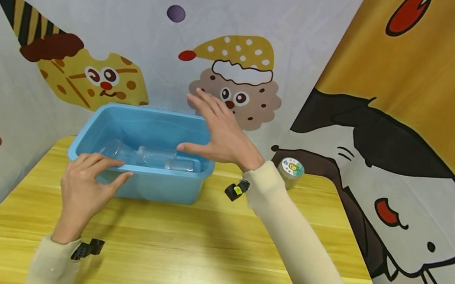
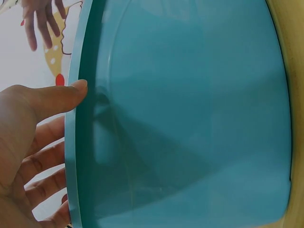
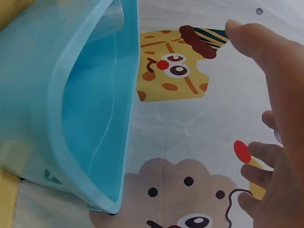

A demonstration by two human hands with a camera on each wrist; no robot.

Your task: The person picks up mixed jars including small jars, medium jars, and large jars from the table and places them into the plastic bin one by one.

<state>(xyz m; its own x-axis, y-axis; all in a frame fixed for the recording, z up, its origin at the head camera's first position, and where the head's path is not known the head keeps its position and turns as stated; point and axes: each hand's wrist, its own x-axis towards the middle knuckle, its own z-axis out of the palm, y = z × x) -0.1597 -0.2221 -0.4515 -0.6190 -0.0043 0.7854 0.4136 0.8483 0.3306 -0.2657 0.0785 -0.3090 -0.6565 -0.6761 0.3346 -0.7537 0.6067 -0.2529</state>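
A light blue plastic bin (image 1: 158, 185) stands at the back of the table. My left hand (image 1: 84, 184) grips its front rim near the left corner; in the left wrist view the thumb (image 2: 71, 95) lies on the outside of the rim (image 2: 72, 156) and the fingers pass behind it. Several clear plastic containers (image 1: 181, 164) lie inside the bin, one toward the left end and others toward the right. My right hand (image 1: 226, 137) hovers over the bin's right end, fingers spread and thumb apart, holding nothing. In the right wrist view it is beside the bin's rim (image 3: 57, 123).
A small clear jar with a printed round lid (image 1: 292, 168) stands at the back right of the wooden table (image 1: 172, 262). A cartoon-printed cloth (image 1: 249, 6) hangs right behind the bin and along both sides.
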